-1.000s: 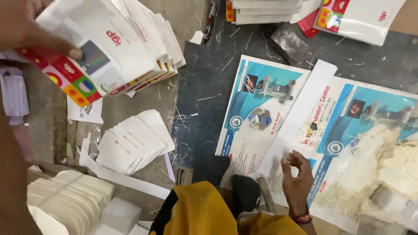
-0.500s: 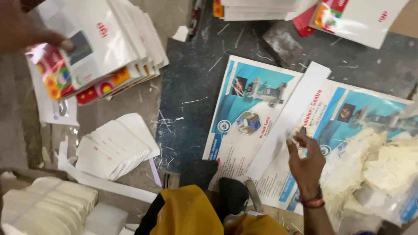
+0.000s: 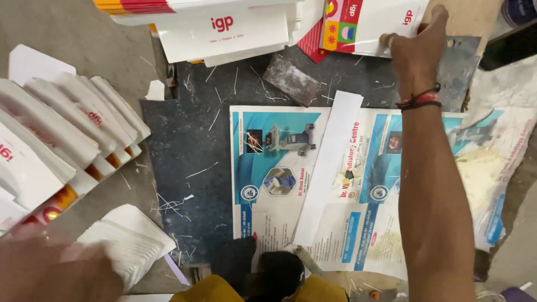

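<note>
On the near left my left hand (image 3: 53, 268) is blurred, so I cannot tell its grip, beside the fanned white cartons (image 3: 72, 140), while at far right my right hand (image 3: 417, 47) pinches a white printed carton (image 3: 369, 25), perhaps to lift it from its stack above the dark table (image 3: 184, 145).

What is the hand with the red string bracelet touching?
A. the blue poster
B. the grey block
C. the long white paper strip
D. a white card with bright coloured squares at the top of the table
D: the right hand reaches to the far edge of the table, and its fingers grip the white card with coloured squares; the grey block, the white paper strip and the blue poster lie untouched nearer the person.
</note>
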